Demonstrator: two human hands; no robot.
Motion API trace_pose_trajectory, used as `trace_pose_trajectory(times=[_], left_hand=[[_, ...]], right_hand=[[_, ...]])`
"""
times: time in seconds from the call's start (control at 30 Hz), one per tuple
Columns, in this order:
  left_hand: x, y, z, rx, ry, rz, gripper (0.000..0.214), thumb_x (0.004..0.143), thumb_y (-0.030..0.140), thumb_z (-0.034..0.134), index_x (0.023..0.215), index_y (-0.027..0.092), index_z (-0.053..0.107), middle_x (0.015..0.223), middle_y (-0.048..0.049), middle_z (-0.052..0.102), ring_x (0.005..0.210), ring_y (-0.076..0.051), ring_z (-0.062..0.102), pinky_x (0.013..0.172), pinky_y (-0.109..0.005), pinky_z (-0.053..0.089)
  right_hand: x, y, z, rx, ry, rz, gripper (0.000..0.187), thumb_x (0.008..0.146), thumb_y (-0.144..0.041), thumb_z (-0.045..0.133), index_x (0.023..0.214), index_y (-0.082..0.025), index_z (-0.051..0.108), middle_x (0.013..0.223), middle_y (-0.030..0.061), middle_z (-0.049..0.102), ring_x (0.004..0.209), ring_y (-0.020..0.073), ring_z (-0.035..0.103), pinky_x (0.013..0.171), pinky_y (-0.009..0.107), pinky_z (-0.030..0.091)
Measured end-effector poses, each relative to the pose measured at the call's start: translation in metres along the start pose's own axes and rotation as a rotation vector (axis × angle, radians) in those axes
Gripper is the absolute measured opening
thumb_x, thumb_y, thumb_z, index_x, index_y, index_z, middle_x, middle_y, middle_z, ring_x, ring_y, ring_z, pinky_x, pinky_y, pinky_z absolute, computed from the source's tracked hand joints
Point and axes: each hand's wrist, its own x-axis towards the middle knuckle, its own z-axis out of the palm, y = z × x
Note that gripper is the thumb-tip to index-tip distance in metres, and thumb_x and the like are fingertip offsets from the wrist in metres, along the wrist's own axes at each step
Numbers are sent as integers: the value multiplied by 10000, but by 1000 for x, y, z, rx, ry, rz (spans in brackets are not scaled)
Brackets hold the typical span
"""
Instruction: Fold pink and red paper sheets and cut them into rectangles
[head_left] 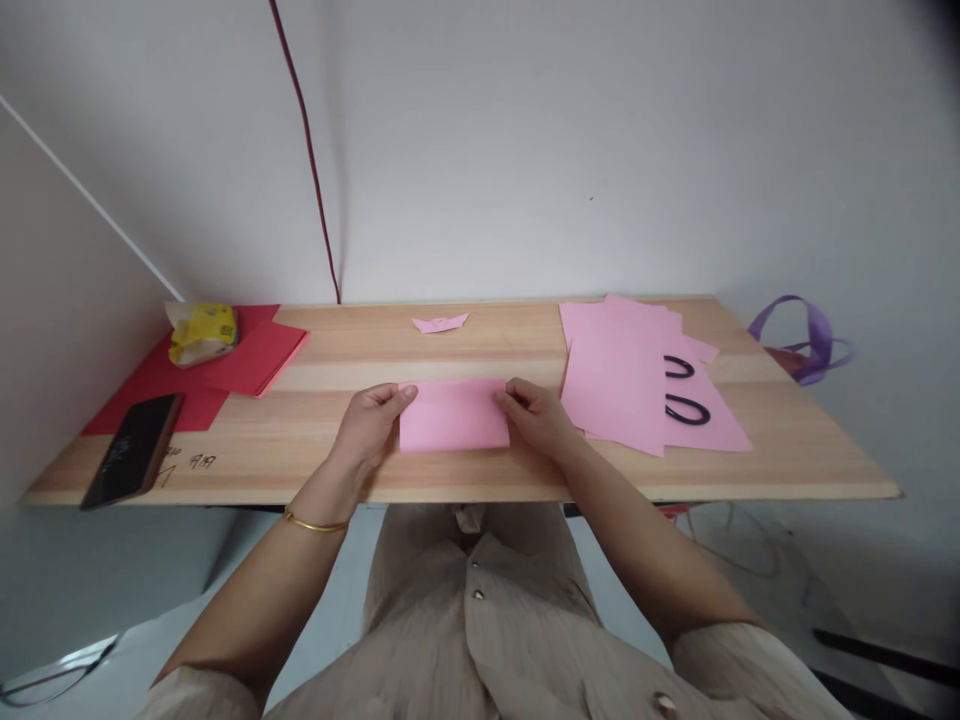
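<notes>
A rectangular piece of pink paper [454, 418] lies near the table's front edge, between my two hands. It looks folded along its lower side. My left hand [373, 425] pinches its upper left corner, thumb on top. At the upper right corner, my right hand [536, 412] grips the paper between thumb and fingers. Further back on the table sits a small folded pink paper shape [440, 323] with pointed ends.
Pink sheets [619, 385] with scissors handles [686, 408] showing lie right. Red paper [259, 358], a yellow tissue pack [202, 333] and a black phone [133, 448] lie left. A purple strap [819, 340] hangs beyond the right edge. The wall [525, 150] borders the table's back.
</notes>
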Motion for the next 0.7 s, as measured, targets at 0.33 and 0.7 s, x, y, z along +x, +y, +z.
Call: trace_pose_trajectory(times=[0.33, 0.7], left_hand=[[1, 0, 2, -44, 15, 2, 306, 584, 396, 866, 665, 171, 677, 697, -18, 668, 676, -153, 596, 692, -300, 481], [8, -6, 7, 22, 87, 14, 363, 572, 425, 836, 701, 154, 632, 685, 14, 616, 596, -109, 512, 604, -250, 414]], right_hand=[[1, 2, 0, 6, -13, -26, 340, 875, -458, 480, 649, -227, 378, 634, -47, 342, 628, 129, 359, 614, 273, 304], [2, 3, 1, -48, 33, -28, 343, 907, -462, 415, 664, -229, 350, 639, -43, 349, 635, 134, 389, 619, 268, 311]])
